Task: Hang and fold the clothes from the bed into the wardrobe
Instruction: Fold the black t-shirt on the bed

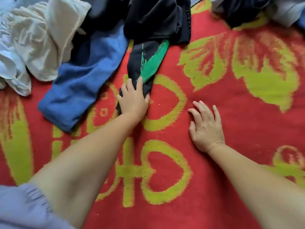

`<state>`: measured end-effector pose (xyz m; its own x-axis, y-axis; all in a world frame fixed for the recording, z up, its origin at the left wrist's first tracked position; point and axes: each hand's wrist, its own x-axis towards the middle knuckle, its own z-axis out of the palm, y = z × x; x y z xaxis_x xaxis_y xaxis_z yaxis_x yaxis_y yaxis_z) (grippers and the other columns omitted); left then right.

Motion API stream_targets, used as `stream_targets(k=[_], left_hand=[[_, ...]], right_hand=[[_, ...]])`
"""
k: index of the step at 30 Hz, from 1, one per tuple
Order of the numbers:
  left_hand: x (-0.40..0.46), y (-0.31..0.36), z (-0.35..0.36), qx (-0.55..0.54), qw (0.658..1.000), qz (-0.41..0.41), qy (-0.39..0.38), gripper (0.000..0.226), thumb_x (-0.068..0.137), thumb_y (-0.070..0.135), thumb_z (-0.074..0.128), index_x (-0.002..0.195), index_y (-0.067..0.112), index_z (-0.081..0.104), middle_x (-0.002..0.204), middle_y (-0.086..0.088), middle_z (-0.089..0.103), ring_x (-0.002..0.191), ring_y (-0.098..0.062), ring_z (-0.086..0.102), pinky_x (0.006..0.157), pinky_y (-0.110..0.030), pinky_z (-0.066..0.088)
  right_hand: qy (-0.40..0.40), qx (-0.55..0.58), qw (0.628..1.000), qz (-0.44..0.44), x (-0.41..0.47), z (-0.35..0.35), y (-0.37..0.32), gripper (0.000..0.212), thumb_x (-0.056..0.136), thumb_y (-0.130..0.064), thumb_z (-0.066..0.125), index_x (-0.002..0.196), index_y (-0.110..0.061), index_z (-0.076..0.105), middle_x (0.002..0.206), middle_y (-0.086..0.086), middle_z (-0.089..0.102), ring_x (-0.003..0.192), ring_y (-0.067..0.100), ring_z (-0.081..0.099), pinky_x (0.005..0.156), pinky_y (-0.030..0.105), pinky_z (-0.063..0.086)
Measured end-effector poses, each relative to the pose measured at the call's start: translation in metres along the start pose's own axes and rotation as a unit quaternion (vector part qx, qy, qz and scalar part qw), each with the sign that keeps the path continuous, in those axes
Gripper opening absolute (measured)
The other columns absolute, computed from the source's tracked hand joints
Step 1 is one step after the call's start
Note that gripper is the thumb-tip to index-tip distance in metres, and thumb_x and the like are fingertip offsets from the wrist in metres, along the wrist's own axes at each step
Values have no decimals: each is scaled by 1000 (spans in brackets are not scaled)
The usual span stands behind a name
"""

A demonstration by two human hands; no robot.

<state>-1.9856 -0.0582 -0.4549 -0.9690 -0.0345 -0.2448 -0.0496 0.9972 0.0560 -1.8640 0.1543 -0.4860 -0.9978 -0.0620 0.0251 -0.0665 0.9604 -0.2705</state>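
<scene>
We see only a red blanket (pixel 231 133) filling the view, woven with yellow-green hearts, leaf shapes and letter-like figures, its pile looking fuzzy. At the top edge a small strip of striped blue fabric (pixel 197 1) shows. Light is even and soft, with faint shadows

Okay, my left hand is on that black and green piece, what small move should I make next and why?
Probably draw the black and green garment toward you onto the bare red blanket. Your left hand already grips its near end, its far end lies under the dark pile, and your right hand rests open beside it, free to spread it for folding.
</scene>
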Motion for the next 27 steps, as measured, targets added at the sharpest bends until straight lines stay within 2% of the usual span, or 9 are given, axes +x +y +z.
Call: stream_targets(k=[3,7,11,13,14,17,20,24,27], left_hand=[[8,-4,7,-6,997,-3,71,47,92,22,50,138,21,40,135,-13,40,120,-33,38,91,-48,34],[-2,-12,-15,-62,997,41,29,40,93,13,43,132,15,43,120,-16,47,108,-37,50,79,-46,41],[-55,-13,-51,-158,983,93,18,45,95,16,44,139,16,39,130,-11,51,105,-37,57,81,-46,48],[-85,-11,-71,-201,975,89,24,46,95,16,45,140,17,39,132,-8,52,105,-35,57,81,-45,48],[-100,-10,-83,-209,973,91,23,45,95,17,46,140,18,39,132,-6,53,105,-34,58,79,-43,49],[-140,-2,-126,-201,971,129,8,41,96,20,46,136,19,42,123,-4,58,100,-32,59,74,-38,44],[-180,13,-184,-203,962,184,7,33,96,21,47,128,18,47,113,-4,62,94,-32,60,69,-35,41],[-219,23,-282,-198,944,256,58,27,95,22,48,120,11,52,111,-5,63,98,-30,58,75,-40,44],[-240,21,-349,-178,918,336,112,20,91,20,54,104,6,57,98,-10,65,92,-33,59,72,-43,44]], right_hand=[[20,-5,1000,-14,0,2,0,46,87,-29,36,124,-12,57,141,7,48,135,24,40,115,47,14],[-11,5,1000,-9,2,-3,-5,49,87,-29,33,127,-13,56,144,6,45,137,24,38,115,46,10],[-144,-3,989,10,4,-20,-3,47,98,-28,35,144,-20,37,158,-2,22,147,16,13,119,41,-2],[-222,3,975,20,7,-40,-2,51,99,-29,38,148,-23,27,160,-4,13,148,15,8,119,42,5],[-264,25,963,45,10,-56,-5,51,99,-29,39,148,-21,28,159,-1,16,147,17,14,119,40,13],[-342,200,895,205,19,-118,-28,48,102,-36,37,140,-8,41,139,15,49,127,28,49,97,34,40],[-320,446,768,330,26,-188,-67,52,101,-48,30,134,-10,42,116,12,59,103,28,62,77,37,49],[-232,613,673,343,48,-293,-122,48,96,-59,36,103,-15,51,101,9,62,91,26,63,65,39,52],[-262,632,677,273,63,-366,-157,33,94,-46,51,91,-14,60,78,4,67,69,19,64,59,29,51]])
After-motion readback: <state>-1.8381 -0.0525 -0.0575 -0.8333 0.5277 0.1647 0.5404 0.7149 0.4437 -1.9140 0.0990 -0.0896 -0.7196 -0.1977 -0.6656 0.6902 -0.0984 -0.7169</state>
